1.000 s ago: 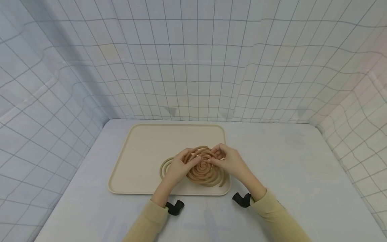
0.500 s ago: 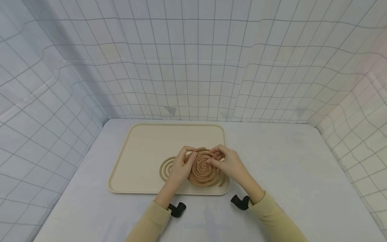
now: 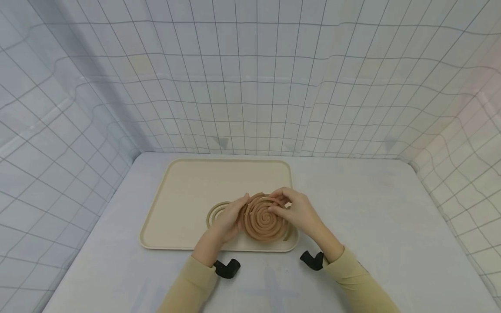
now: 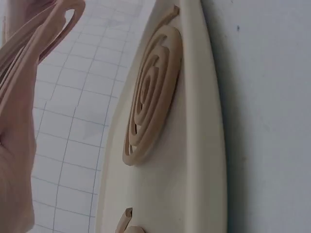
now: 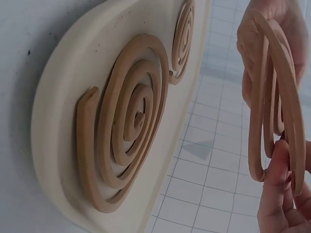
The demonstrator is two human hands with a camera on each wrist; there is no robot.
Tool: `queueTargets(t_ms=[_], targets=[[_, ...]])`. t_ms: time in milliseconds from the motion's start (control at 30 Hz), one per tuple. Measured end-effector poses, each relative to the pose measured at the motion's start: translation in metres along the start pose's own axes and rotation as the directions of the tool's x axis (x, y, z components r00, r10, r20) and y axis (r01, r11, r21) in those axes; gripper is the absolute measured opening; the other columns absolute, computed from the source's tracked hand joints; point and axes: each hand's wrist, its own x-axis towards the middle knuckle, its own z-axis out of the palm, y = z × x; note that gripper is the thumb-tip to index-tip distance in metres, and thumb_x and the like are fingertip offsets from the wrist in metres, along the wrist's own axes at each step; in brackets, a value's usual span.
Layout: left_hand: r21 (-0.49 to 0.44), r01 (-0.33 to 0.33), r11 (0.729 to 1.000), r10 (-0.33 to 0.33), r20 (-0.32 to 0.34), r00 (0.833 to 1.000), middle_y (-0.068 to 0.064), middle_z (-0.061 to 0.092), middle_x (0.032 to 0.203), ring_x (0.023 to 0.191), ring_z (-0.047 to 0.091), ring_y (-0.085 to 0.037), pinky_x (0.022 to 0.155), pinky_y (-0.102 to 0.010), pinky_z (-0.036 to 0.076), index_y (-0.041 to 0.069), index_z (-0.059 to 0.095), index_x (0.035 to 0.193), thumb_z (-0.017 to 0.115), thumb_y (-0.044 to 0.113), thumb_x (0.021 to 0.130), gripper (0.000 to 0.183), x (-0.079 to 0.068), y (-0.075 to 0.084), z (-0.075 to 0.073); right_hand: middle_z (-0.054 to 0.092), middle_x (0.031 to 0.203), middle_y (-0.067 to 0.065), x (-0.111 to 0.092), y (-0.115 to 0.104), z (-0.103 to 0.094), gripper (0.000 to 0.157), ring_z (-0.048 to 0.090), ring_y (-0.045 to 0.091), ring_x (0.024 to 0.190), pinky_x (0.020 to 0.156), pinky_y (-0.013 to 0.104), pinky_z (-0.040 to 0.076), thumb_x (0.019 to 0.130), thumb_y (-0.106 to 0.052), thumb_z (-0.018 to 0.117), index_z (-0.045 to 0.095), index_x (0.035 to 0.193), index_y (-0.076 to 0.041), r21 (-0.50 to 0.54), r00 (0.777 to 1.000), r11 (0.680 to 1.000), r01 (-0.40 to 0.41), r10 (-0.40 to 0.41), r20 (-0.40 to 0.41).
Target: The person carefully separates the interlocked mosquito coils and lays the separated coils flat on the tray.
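Note:
A brown spiral mosquito coil, with several loops visible, is raised above the tray. My right hand pinches its upper right side between thumb and fingers. My left hand lies against its left edge with straight fingers; in the right wrist view the left palm is behind the coil's top. Beneath, another mosquito coil lies flat on the tray's right end, mostly covered in the head view. A third, greenish-brown coil lies to its left, partly behind my left hand.
The cream tray has a low raised rim. It sits on a white table. White sheeting with a grid rises behind and at both sides. Black wrist mounts stick out beside my sleeves.
My left hand's thumb and fingers have moved off the coil's top to its left edge, turning sideways. The held coil has turned slightly more face-up. My right hand keeps its pinch.

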Motion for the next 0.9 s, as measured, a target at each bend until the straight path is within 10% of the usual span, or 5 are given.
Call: queueTargets(t_ms=[167, 433, 733, 900], targets=[[-0.16, 0.155, 0.975, -0.134, 0.135, 0.982, 0.002, 0.066, 0.115, 0.103, 0.066, -0.006, 0.087, -0.021, 0.055, -0.006, 0.035, 0.146, 0.033, 0.033, 0.109, 0.054, -0.0001, -0.0001, -0.0071, 0.07, 0.102, -0.001, -0.0012, 0.0008, -0.0013, 0.026, 0.063, 0.011, 0.09, 0.072, 0.027, 0.054, 0.085, -0.016, 0.078, 0.07, 0.11, -0.013, 0.008, 0.991, 0.995, 0.101, -0.102, 0.092], [-0.077, 0.164, 0.983, -0.128, 0.345, 0.93, 0.001, 0.07, 0.108, 0.1, 0.068, -0.01, 0.084, -0.026, 0.057, 0.005, 0.055, 0.125, 0.034, 0.032, 0.109, 0.037, 0.0023, -0.0045, -0.0115, 0.069, 0.098, -0.001, -0.0017, 0.0012, -0.0008, 0.028, 0.062, 0.009, 0.088, 0.071, 0.023, 0.054, 0.085, -0.012, 0.077, 0.068, 0.112, -0.012, 0.039, 0.968, 0.982, 0.183, -0.187, 0.166], [-0.184, 0.088, 0.979, -0.035, 0.277, 0.96, 0.003, 0.055, 0.123, 0.11, 0.058, -0.004, 0.093, -0.021, 0.05, -0.005, 0.017, 0.152, 0.032, 0.024, 0.106, 0.056, -0.0013, -0.0016, -0.0055, 0.069, 0.094, 0.003, -0.0031, -0.003, -0.0003, 0.031, 0.064, 0.012, 0.085, 0.07, 0.024, 0.054, 0.083, -0.019, 0.079, 0.064, 0.108, -0.009, 0.069, 1.0, 0.998, 0.004, -0.004, -0.006], [-0.272, -0.005, 0.962, 0.067, 0.218, 0.974, 0.005, 0.06, 0.11, 0.102, 0.06, -0.006, 0.089, -0.024, 0.052, 0.01, 0.05, 0.127, 0.028, 0.025, 0.108, 0.033, -0.0039, 0.0017, -0.0022, 0.069, 0.101, 0.011, -0.0043, 0.0006, 0.0019, 0.029, 0.064, 0.011, 0.09, 0.076, 0.02, 0.053, 0.086, -0.016, 0.076, 0.063, 0.11, -0.004, 0.231, 0.984, 0.959, -0.165, 0.177, -0.031]])
